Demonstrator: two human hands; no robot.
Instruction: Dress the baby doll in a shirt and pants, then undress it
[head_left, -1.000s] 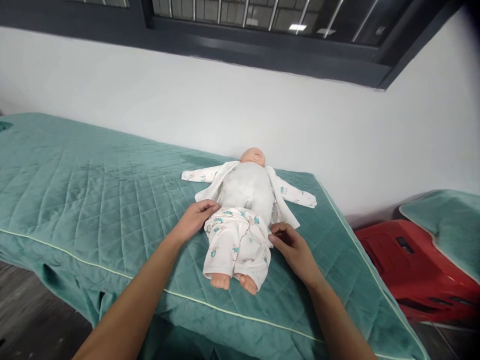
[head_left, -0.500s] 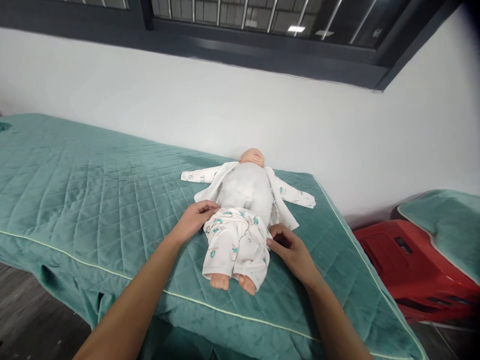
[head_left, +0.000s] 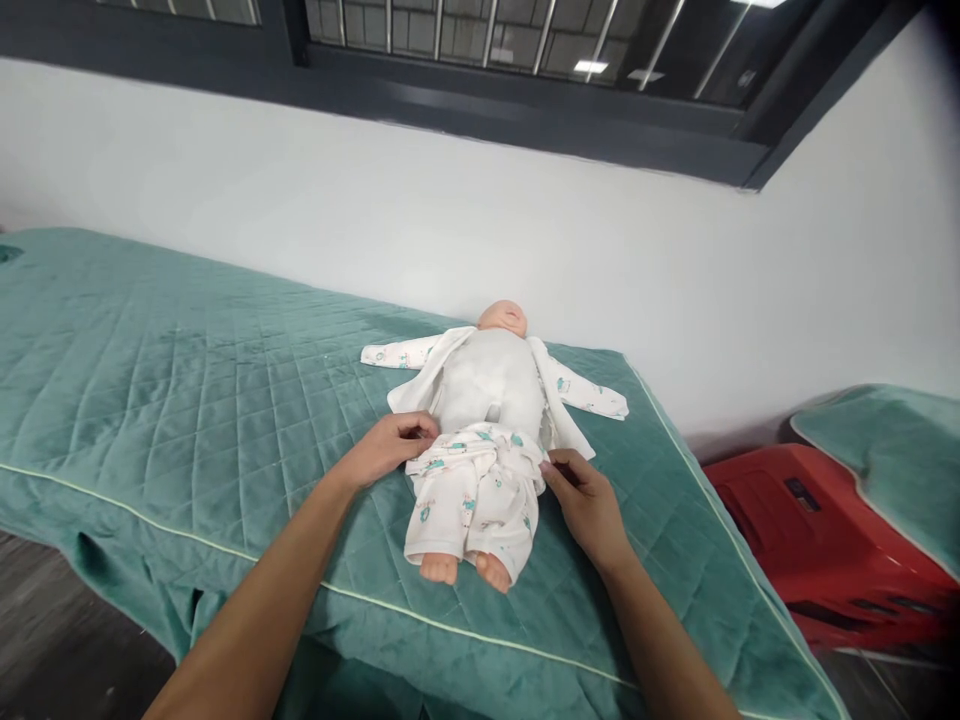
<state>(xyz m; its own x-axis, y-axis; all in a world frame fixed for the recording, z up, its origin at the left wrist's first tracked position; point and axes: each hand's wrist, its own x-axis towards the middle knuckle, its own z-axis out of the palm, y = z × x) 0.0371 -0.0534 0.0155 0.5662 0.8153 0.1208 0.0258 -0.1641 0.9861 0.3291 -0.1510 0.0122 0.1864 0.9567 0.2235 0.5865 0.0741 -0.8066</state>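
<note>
A baby doll lies on its back on a green quilted bed cover, its head toward the wall and its feet toward me. Its white printed jacket hangs open, with both sleeves on the spread arms. White printed trousers cover the legs, bunched about the hips, and the toes stick out below. My left hand pinches the waistband at the doll's hip on the left of the view. At the opposite hip, my right hand grips the waistband between thumb and fingers.
A white wall rises behind the bed, with a dark-framed, barred window above. To the right of the bed stands a red plastic object, partly under a green cushion or cloth.
My right hand has moved slightly up with the trousers' waistband, which sits more bunched across the hips. My left hand has shifted its fingers at the waistband and stays at the same hip.
</note>
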